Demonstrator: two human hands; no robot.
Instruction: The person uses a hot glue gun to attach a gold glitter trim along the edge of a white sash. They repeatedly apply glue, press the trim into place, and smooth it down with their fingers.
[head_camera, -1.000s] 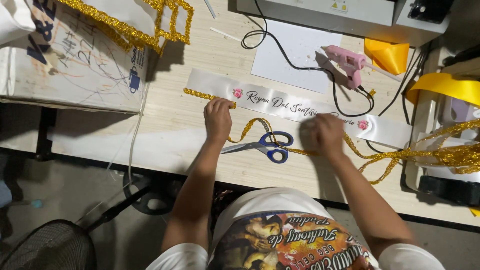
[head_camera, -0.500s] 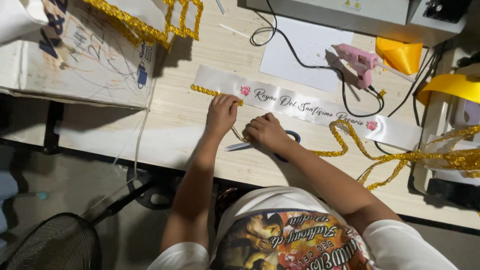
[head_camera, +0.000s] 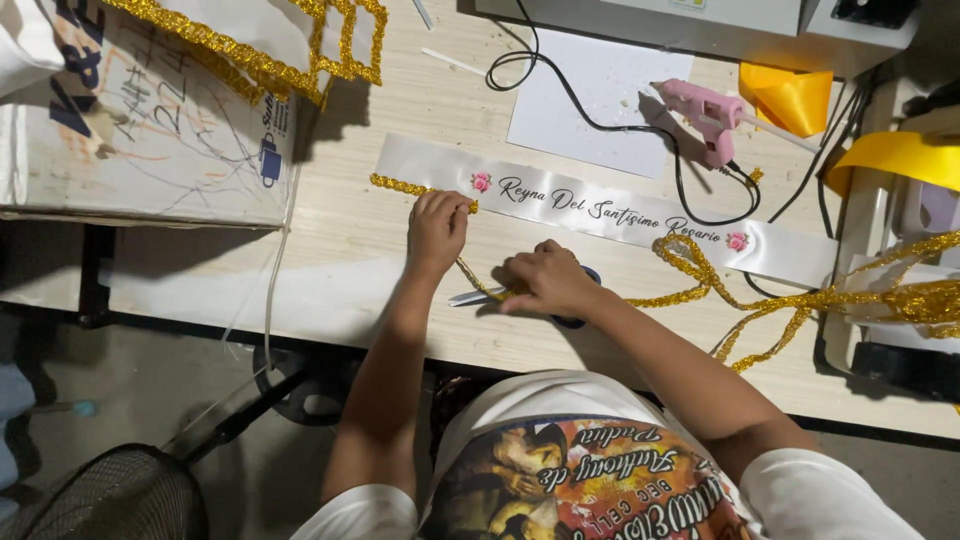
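Gold glitter trim (head_camera: 405, 186) lies along the lower edge of a white satin sash (head_camera: 610, 210) on a pale wooden table (head_camera: 340, 270).

The left hand (head_camera: 437, 227) presses the trim against the sash with its fingertips pinched on it, just left of a small pink rose print. The right hand (head_camera: 545, 281) is closed over a pair of blue-handled scissors (head_camera: 520, 295), whose blades point left and meet the loose trim strand running between the two hands. More trim trails off in loops (head_camera: 760, 300) to the right across the table. A pink glue gun (head_camera: 705, 112) rests on a white sheet of paper (head_camera: 600, 90) beyond the sash, its black cord curling beside it.
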